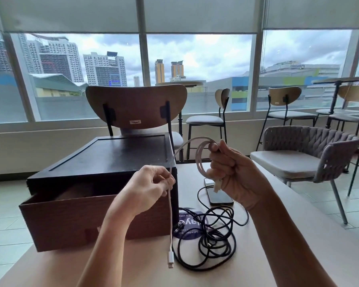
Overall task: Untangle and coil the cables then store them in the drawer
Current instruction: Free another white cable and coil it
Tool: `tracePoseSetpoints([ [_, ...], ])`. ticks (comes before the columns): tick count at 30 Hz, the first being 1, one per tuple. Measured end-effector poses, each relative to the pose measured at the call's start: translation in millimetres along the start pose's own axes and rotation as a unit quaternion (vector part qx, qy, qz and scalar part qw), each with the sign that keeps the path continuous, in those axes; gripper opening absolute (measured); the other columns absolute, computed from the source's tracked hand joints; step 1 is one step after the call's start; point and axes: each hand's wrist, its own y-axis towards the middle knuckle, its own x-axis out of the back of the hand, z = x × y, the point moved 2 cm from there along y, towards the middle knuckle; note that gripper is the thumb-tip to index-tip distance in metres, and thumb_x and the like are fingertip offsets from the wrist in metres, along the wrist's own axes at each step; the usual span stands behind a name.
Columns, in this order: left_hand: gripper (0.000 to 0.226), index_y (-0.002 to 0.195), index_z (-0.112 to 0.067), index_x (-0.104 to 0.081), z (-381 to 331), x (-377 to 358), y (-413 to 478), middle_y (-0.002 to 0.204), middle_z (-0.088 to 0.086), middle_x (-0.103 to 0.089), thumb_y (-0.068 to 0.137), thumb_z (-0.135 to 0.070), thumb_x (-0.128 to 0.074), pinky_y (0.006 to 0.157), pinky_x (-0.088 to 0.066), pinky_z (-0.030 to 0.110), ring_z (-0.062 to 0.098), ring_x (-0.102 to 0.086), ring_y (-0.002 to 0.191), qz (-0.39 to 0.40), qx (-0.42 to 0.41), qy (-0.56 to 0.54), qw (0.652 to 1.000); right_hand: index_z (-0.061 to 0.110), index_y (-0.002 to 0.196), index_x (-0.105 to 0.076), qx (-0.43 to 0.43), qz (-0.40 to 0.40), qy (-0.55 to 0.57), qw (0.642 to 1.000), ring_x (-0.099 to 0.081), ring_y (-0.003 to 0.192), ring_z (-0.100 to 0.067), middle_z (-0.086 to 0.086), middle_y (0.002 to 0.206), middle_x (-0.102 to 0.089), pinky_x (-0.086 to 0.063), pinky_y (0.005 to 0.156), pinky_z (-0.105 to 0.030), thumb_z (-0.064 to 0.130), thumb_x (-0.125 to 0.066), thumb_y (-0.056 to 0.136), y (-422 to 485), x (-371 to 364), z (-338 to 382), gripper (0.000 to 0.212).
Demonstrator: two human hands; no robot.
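Right-hand grip (230, 172) clamps the coiled white cable (199, 160) just right of the open drawer (81, 220), while the left-hand grip (149, 187) pinches its hanging tail and should feed it in even, untwisted loops.

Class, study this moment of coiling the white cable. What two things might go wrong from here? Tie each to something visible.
1. The plug of the white cable dangles below the left hand, right beside the black cable tangle. Drawn up, it may catch a loop.
2. The right hand grips the coiled loops at one spot only, so they may spring apart before reaching the open drawer.
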Motion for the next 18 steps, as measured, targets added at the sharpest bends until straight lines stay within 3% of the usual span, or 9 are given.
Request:
tracePoseSetpoints([
  [2, 0.012, 0.093, -0.012, -0.072, -3, -1, -3, 0.081, 0.002, -0.075, 0.097, -0.02, -0.065, 0.065, -0.052, 0.018, 0.006, -0.063, 0.068, 0.027, 0.015, -0.071, 0.997, 0.001, 0.1, -0.062, 0.008, -0.01, 0.006, 1.0, -0.024, 0.048, -0.005, 0.007, 0.061, -0.03, -0.042, 0.052, -0.018, 0.021, -0.051, 0.1, 1, 0, 1, 0.023],
  [5, 0.013, 0.095, -0.008, -0.073, -3, -2, -5, 0.073, 0.001, -0.071, 0.097, -0.017, -0.064, 0.061, -0.048, 0.015, 0.005, -0.059, 0.064, 0.064, 0.023, -0.106, 0.992, -0.001, 0.102, -0.064, 0.026, -0.018, 0.029, 0.999, -0.025, 0.049, -0.005, 0.006, 0.063, -0.03, -0.042, 0.054, -0.018, 0.025, -0.049, 0.101, 1, 1, 2, 0.03],
  [9, 0.017, 0.091, -0.018, -0.075, -8, -6, -4, 0.068, -0.002, -0.065, 0.099, -0.016, -0.061, 0.062, -0.045, 0.018, 0.004, -0.055, 0.061, 0.118, -0.01, -0.037, 0.992, -0.006, 0.115, -0.062, 0.069, -0.049, 0.058, 0.995, -0.033, 0.054, -0.005, 0.004, 0.068, -0.038, -0.044, 0.063, -0.021, 0.021, -0.04, 0.103, 3, 2, 3, 0.037],
  [12, 0.017, 0.09, -0.024, -0.076, -11, -12, -4, 0.07, -0.004, -0.067, 0.099, -0.02, -0.061, 0.067, -0.047, 0.022, 0.006, -0.058, 0.066, 0.144, -0.022, -0.004, 0.989, -0.005, 0.113, -0.064, 0.096, -0.09, 0.047, 0.99, -0.04, 0.052, -0.005, 0.004, 0.067, -0.041, -0.045, 0.062, -0.02, 0.016, -0.036, 0.102, 2, 4, 1, 0.037],
  [18, 0.012, 0.092, -0.011, -0.072, -15, -12, -10, 0.075, 0.0, -0.071, 0.098, -0.01, -0.062, 0.064, -0.048, 0.021, 0.009, -0.062, 0.068, 0.205, -0.015, -0.003, 0.979, -0.004, 0.11, -0.067, 0.098, -0.119, 0.037, 0.987, -0.034, 0.05, -0.004, 0.005, 0.063, -0.04, -0.043, 0.057, -0.019, 0.015, -0.034, 0.102, 1, 3, 2, 0.039],
])
